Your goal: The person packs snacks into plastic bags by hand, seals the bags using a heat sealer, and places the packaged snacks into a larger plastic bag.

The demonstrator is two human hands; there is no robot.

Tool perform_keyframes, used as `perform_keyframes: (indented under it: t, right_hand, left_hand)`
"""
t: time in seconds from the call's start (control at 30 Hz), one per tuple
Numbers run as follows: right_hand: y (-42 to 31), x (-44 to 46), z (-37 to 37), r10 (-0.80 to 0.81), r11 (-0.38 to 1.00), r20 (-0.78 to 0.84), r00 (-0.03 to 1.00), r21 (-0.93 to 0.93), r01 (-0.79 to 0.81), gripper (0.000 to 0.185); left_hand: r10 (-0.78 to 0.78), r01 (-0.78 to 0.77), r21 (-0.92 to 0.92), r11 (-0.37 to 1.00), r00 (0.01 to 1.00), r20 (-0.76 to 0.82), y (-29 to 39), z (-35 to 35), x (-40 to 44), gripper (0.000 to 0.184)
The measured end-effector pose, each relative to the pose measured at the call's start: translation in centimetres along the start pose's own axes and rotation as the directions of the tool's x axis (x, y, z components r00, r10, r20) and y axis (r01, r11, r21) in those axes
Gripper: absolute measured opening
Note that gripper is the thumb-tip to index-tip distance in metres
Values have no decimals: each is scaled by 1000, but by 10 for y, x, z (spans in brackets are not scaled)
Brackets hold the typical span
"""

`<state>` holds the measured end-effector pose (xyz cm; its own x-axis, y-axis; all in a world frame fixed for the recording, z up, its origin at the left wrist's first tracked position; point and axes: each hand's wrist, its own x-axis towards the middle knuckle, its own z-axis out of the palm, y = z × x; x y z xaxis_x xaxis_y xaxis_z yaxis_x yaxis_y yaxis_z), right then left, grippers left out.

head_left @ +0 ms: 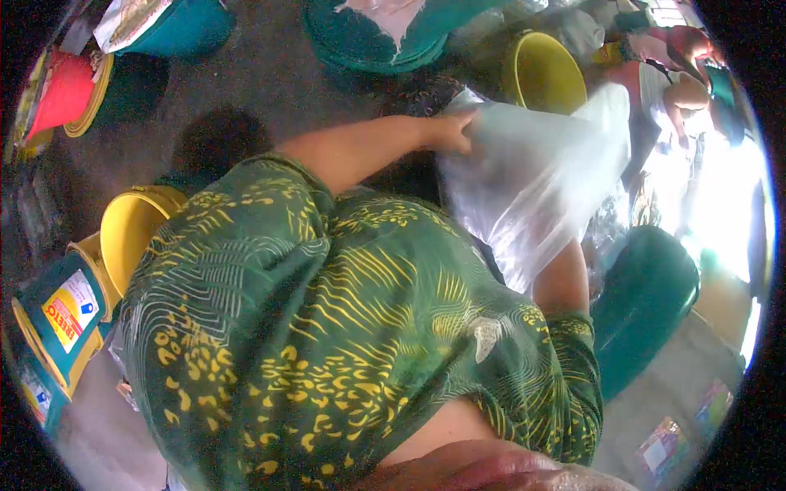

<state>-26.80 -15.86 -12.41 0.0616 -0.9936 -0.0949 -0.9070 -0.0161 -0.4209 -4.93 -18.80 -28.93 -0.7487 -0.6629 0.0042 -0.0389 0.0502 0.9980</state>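
A person in a green top (385, 327) patterned in yellow and white works with a large white translucent plastic bag (532, 176) at two o'clock, amid a floor crowded with buckets and tubs. The left hand (449, 133), at one o'clock, meets the bag's near edge with thumb and finger slightly apart; the other fingertips are hidden, and whether they pinch the plastic cannot be told. The right forearm (563, 286), just past three o'clock, runs up behind the bag's lower end, where the plastic covers the right hand; the state of its fingers cannot be told. The bag spreads between the two arms, its surface creased and partly blurred.

Just beyond the bag, between one and two o'clock, a yellow tub (544, 78) shows its open mouth. A green tub (372, 57) with pale plastic over it sits at twelve o'clock, and a red container (65, 92) stands at ten. At nine o'clock a yellow bucket (135, 233) lies near a labelled green bucket (74, 307). Between three and four, beside the right sleeve, lies a dark green bin (647, 311). Colourful packets (663, 446) lie on the floor at four o'clock. Other people (675, 82) bend in the glare at two.
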Motion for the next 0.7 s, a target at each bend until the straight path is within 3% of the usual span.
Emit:
perform_keyframes:
  t: [0.07, 0.13, 0.17, 0.23, 0.33, 0.4, 0.5, 0.6, 0.67, 0.7]
  right_hand:
    - [0, -5, 0, 16, 1000, 5, 1000, 1, -16, 55]
    - [1, -8, -1, 25, 1000, -1, 1000, 8, -25, 55]
    - [2, -10, 0, 30, 1000, -5, 1000, 10, -30, 55]
    - [3, -21, -3, 42, 999, -19, 999, 22, -41, 56]
    - [16, -52, -13, 84, 996, -58, 995, 43, -81, 56]
    - [31, -85, -19, 143, 988, -88, 986, 67, -138, 56]
    - [58, -135, -22, 234, 969, -112, 966, 110, -222, 57]
    - [86, -166, -9, 236, 964, -132, 963, 160, -214, 57]
    - [85, -165, 4, 179, 975, -190, 965, 164, -148, 58]
    - [55, -160, 1, 152, 983, -287, 946, -61, -176, 55]
  left_hand:
    - [-189, 220, -180, 959, 966, 176, 1, 9, 14, 105]
    - [-206, 228, -116, 967, 963, 176, -4, 19, 27, 107]
    - [-125, 123, 31, 992, 989, 85, -19, 25, 36, 107]
    - [-72, 68, 103, 992, 997, 41, -14, 23, 33, 105]
    - [-130, 143, -125, 982, 986, 107, 17, -2, 11, 95]
    - [-96, 111, -259, 959, 993, 71, 52, -26, -8, 88]
    - [-105, 67, -210, 975, 979, -174, 76, -41, -9, 82]
    - [47, -55, -29, 998, 974, -223, 76, -32, -6, 68]
    - [-72, 81, 90, 993, 992, -103, 44, -19, -12, 55]
    - [-172, 175, 188, 966, 985, -32, 19, -14, -10, 53]
